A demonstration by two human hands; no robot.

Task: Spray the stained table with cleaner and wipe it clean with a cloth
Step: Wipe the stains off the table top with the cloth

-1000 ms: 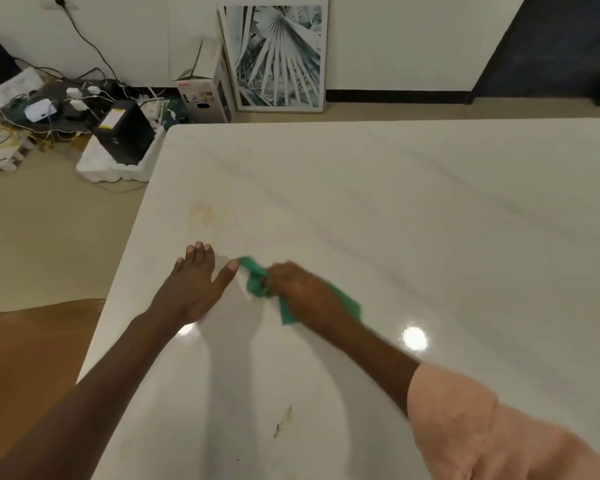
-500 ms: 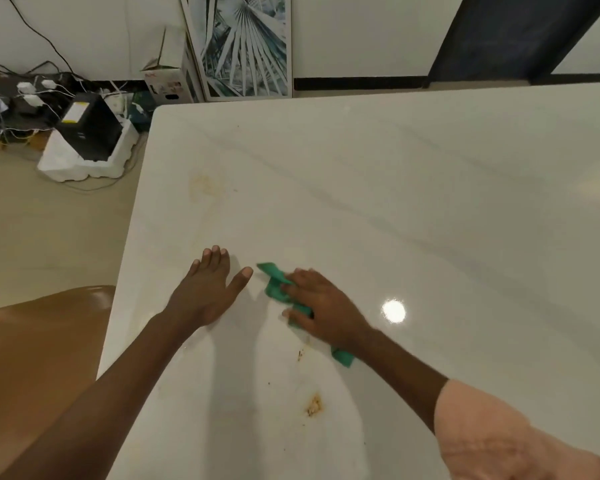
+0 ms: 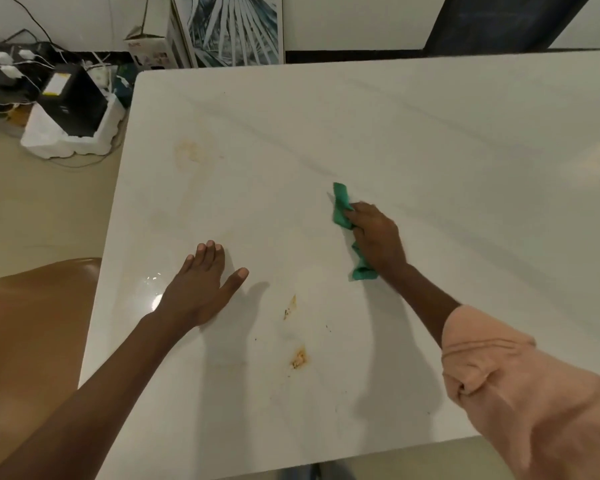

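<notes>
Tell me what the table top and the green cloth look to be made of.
Table top: seemingly polished marble or a marble-look slab; white, faint grey veins, glossy with lamp glare.
Green cloth: soft fabric, maybe microfibre; matte, crumpled into folds under the right hand.
</notes>
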